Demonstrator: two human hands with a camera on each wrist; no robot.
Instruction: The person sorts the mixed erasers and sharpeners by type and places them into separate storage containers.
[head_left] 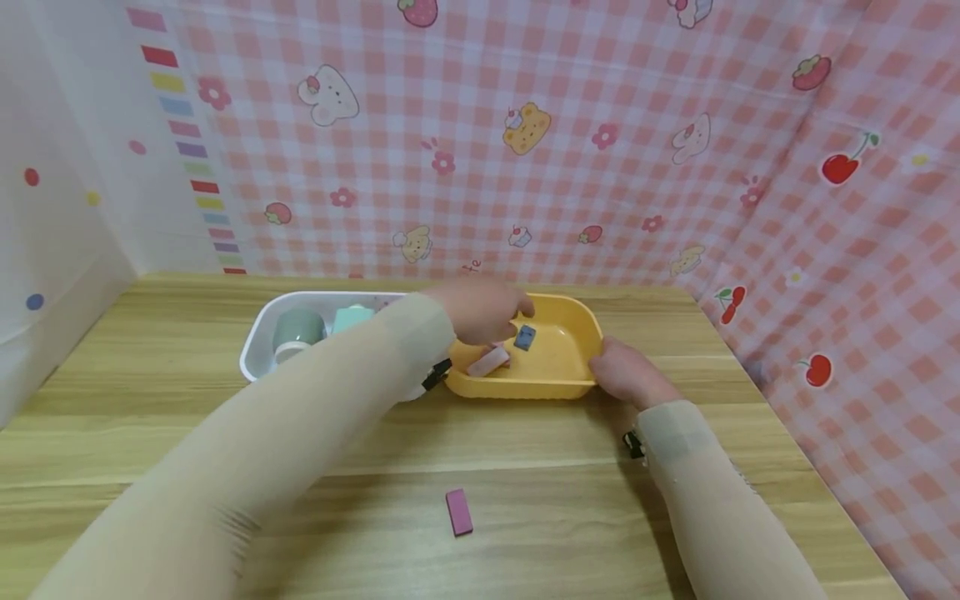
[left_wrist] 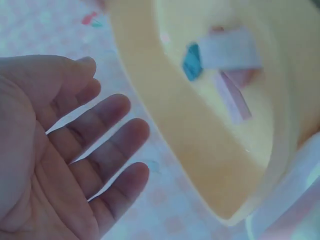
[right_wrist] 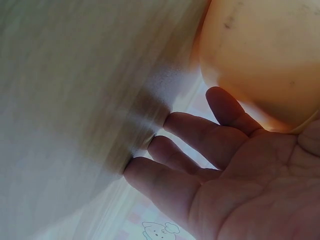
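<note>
In the head view a yellow tray (head_left: 558, 388) lies on the table beside a white tray. Inside it are a small blue piece (head_left: 525, 337), a pale block (head_left: 489, 362) and a partly covered pinkish block (left_wrist: 234, 100). My left hand (head_left: 480, 310) hovers over the yellow tray's left part, fingers spread and nothing held; the left wrist view shows the fingers apart from its wall. At the tray's right end my right hand (head_left: 628, 371) touches the outer side, its fingers loosely extended with tips on the table in the right wrist view. A pink block (head_left: 459, 512) lies nearer on the table.
The white tray (head_left: 258, 342) to the left, partly hidden by my left arm, holds a grey-green cup-like object (head_left: 298, 327) and a mint-coloured item (head_left: 352, 317). A pink checked cloth (head_left: 465, 167) hangs behind the wooden table (head_left: 555, 508) and along its right side.
</note>
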